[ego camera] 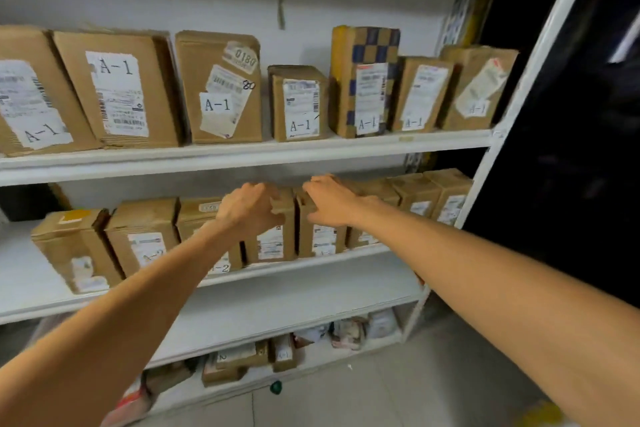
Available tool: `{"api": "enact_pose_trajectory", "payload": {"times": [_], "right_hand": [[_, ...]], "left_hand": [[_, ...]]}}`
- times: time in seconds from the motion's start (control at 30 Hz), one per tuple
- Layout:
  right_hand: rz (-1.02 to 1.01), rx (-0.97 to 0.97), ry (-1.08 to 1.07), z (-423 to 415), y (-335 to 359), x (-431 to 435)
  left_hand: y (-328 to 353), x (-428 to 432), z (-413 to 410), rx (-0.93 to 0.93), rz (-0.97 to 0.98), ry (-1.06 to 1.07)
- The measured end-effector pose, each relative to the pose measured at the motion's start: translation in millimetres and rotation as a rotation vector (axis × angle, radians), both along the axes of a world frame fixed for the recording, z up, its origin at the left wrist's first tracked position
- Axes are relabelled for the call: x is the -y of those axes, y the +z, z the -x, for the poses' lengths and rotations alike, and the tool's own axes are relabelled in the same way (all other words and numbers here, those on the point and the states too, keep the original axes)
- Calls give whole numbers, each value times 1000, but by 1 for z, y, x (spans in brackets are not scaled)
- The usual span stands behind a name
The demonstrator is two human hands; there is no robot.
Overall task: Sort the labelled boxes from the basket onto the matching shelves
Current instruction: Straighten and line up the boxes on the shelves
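Judging the sort as well along, though not finished. Seeing a row of A-1 boxes point(117, 90) standing upright on the shelf just above the middle shelf point(311, 263), labels facing out. Seeing a second row crowding the middle shelf itself, with A-2 boxes point(147, 243) toward its left end; finding the other labels there too blurred to read.

Reaching both arms to the centre of the middle shelf. Gripping the left box point(275, 243) with the left hand point(247, 213), fingers point(268, 198) curled over its top front corner. Holding the right box point(320, 239), just beside the first and nearly touching it, with the right hand point(332, 204), fingers wrapped over the top and thumb against the front. Probably seating or squaring these two in the row, going by the hold.

Finding no basket in view, so leaving the number of boxes yet to sort unknown. Noticing loose parcels point(346, 331) lying well below the middle shelf on the lowest board, among them a small box point(283, 354) marked A-1, perhaps awaiting a move upward.
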State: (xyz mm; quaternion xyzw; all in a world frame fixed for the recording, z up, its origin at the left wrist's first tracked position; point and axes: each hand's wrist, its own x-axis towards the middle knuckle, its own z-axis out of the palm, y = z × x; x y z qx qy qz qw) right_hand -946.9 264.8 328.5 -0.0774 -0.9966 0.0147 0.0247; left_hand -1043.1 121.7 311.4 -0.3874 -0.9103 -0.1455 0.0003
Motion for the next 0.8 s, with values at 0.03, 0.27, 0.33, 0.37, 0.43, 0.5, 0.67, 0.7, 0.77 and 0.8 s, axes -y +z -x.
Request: {"api": "enact_pose_trajectory", "payload": {"times": [0.03,0.27,0.33,0.37,0.43,0.5,0.67,0.7,0.77,0.8], "right_hand": [[-18,-11,-12,-13,5,-11],[-50,-75,-105,-68,45,-76],[-42,-123,-112,-77,56,-96],[-39,-138,-113,-81,61,-105],[-30,-155,-106,-88,67,-125],[-20,-181,-100,-95,75,-150],[-68,-182,-86,-106,87,-216],[-71,-183,-91,-108,91,-230],[-77,-207,-102,-113,102,-260],[-71,-216,-105,-115,108,-275]], "left_hand": [[3,-12,-9,11,-1,-20],[43,-74,-58,-30,7,-81],[57,-95,-63,-52,-32,-87],[62,-107,-66,-67,-62,-86],[71,-131,-73,-96,-99,-95],[79,-160,-82,-141,-96,-96],[104,-232,-93,-175,-77,-93],[110,-247,-96,-183,-76,-98],[123,-274,-100,-216,-67,-99],[128,-287,-100,-231,-65,-100]]}}
